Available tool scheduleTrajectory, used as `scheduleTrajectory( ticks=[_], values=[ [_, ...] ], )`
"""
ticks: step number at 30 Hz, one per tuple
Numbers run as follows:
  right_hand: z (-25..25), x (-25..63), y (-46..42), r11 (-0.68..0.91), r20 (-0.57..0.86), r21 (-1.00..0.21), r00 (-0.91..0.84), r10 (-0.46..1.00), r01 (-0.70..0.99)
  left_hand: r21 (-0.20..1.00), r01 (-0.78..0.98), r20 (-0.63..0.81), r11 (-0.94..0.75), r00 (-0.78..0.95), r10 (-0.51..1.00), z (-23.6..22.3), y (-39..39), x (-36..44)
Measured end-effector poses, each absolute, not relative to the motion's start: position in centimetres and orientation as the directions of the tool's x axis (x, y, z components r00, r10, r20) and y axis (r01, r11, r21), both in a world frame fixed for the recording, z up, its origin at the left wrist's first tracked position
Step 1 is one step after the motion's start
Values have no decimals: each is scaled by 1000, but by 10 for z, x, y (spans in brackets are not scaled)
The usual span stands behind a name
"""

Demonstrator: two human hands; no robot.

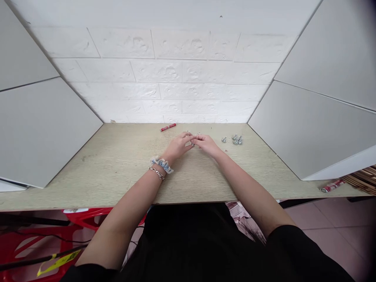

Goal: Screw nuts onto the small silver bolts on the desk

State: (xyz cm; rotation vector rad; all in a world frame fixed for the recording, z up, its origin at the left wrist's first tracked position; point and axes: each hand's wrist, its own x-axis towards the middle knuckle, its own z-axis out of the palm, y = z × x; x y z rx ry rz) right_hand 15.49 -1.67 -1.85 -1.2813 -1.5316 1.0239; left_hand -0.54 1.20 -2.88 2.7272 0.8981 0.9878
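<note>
- My left hand (pixel 178 145) and right hand (pixel 208 144) meet fingertip to fingertip far out over the pale wood-grain bench (pixel 117 164), both arms stretched forward.
- Both hands are curled, fingers pinched together on a small silvery metal piece (pixel 193 144) held between them; it is too small for me to tell its exact shape.
- The left wrist carries a blue-grey frilled fabric scrunchie (pixel 161 164), and just behind it, toward my body, a thin silver chain bracelet (pixel 157 173).
- Just to the right of the right hand, a small cluster of silvery metal screws (pixel 235 139) lies on the bench, with one lone screw (pixel 224 139) a little nearer the hand than the rest.
- Beyond the left hand, near the white brick-patterned wall (pixel 164 74), lies a slim red pen-like stick (pixel 168 127), apart from both hands.
- Well off to the right of the right hand, at the bench's near corner, lies a red-and-white cylindrical tube (pixel 331 185).
- Grey panels (pixel 38 129) stand on either side of the bench.
</note>
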Motion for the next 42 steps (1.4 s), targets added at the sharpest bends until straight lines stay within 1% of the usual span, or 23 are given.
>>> scheduleTrajectory(
  ticks=[2, 3, 4, 6, 9, 11, 13, 15, 18, 21, 24, 27, 28, 30, 32, 35, 38, 40, 42],
  values=[
    [-18, 163, -14, 125, 118, -894, -43, 992, 431, 308, 515, 532, -800, 603, 594, -31, 15, -6],
    [-19, 168, -12, 121, 143, -835, -2, 990, 537, 329, 529, 533, -783, 580, 616, -32, 17, -7],
    [-19, 174, -10, 112, 179, -759, 40, 983, 642, 367, 542, 542, -756, 536, 647, -33, 20, -8],
    [-20, 187, -6, 33, 225, -602, 130, 966, 798, 499, 551, 561, -669, 382, 734, -34, 26, -10],
    [-21, 205, -3, -116, 146, -459, 203, 968, 881, 715, 496, 520, -492, 93, 849, -32, 35, -16],
    [-20, 212, -4, -202, 86, -403, 257, 962, 893, 793, 460, 462, -400, -24, 887, -29, 38, -20],
    [-16, 216, -7, -286, 44, -368, 324, 945, 885, 825, 458, 400, -331, -60, 914, -27, 39, -23],
    [-11, 215, -12, -355, 16, -343, 383, 924, 870, 819, 487, 366, -304, -35, 930, -27, 39, -24],
    [-1, 211, -18, -426, 18, -309, 453, 891, 850, 768, 535, 390, -352, 45, 920, -30, 38, -22],
    [7, 205, -21, -410, 85, -322, 458, 885, 853, 715, 564, 421, -412, 124, 899, -34, 39, -19],
    [5, 194, -21, -284, 165, -322, 349, 923, 903, 635, 617, 428, -465, 220, 877, -36, 39, -18],
    [-7, 181, -17, -70, 206, -304, 137, 969, 950, 511, 696, 390, -505, 335, 857, -36, 36, -16],
    [-12, 176, -15, 33, 226, -293, 35, 973, 956, 475, 719, 371, -508, 360, 856, -36, 34, -16],
    [-23, 167, -10, 187, 273, -257, -115, 955, 948, 428, 751, 339, -502, 382, 860, -36, 33, -15],
    [-33, 160, -3, 246, 305, -220, -173, 937, 944, 404, 773, 322, -489, 380, 867, -38, 34, -15],
    [-43, 154, 7, 246, 310, -226, -170, 935, 943, 366, 811, 279, -457, 373, 885, -42, 37, -15],
    [-47, 153, 14, 169, 304, -271, -83, 949, 948, 318, 821, 247, -474, 411, 877, -43, 38, -15],
    [-47, 153, 16, 130, 315, -301, -30, 949, 945, 326, 807, 243, -493, 432, 868, -42, 36, -16],
    [-46, 154, 15, 136, 341, -321, -20, 940, 937, 380, 796, 226, -471, 414, 882, -39, 34, -16]
  ],
)
